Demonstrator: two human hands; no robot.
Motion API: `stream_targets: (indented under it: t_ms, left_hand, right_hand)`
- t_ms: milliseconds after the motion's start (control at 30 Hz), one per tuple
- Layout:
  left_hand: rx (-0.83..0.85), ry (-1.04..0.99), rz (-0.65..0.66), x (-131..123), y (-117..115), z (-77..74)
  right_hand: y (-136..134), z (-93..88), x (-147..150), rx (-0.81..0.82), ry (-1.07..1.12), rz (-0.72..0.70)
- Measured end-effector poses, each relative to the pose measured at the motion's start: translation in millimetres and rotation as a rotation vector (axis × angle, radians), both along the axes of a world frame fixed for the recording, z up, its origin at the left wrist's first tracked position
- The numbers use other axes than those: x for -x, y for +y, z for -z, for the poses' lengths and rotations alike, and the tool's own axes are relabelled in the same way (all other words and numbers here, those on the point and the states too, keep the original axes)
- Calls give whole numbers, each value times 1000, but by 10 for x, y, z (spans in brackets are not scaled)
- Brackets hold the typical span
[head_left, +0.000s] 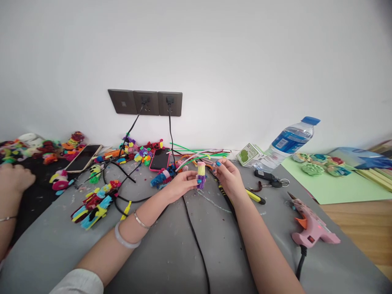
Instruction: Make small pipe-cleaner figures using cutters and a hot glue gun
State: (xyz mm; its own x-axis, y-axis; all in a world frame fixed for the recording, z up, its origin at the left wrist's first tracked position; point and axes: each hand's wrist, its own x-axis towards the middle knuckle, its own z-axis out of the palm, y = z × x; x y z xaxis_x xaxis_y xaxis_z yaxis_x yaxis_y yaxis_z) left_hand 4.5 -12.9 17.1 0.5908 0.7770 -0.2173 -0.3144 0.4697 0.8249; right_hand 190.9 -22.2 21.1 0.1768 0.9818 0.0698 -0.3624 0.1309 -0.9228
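The left hand [183, 185] holds a short, fuzzy, upright column [201, 174].

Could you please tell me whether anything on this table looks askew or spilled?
The blue-capped bottle looks askew, leaning to the right, though the wide lens may exaggerate that. The grey tabletop also looks speckled and untidy, with marks too small to identify. I see no obvious spill.

The left arm [157, 204] has an off-white sleeve [80, 282] with a plain edge. Farther down sit a thick, smooth, milky-white bangle [119, 237] and a slim silver bracelet [140, 221]. Glossy blue nails [218, 163] show on the left hand [183, 185] and right hand [227, 176]; the right forearm [260, 241] is bare.
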Motion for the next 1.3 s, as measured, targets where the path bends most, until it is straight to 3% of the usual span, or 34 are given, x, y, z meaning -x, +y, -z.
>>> stream_targets:
  t_ms: [333,633,967,1300]
  left_hand:
    - [-174,147,101,0,-14,-4]
    - [-283,199,163,5,-17,22]
    - [-248,253,75,14,-15,-4]
    - [-313,285,100,-13,-60,19]
  right_hand:
    - [3,23,-7,-43,-86,19]
    - [-35,31,24,-120,-183,-94]
    - [-9,53,-5,-116,-196,-1]
    - [-18,31,8,-100,-210,-14]
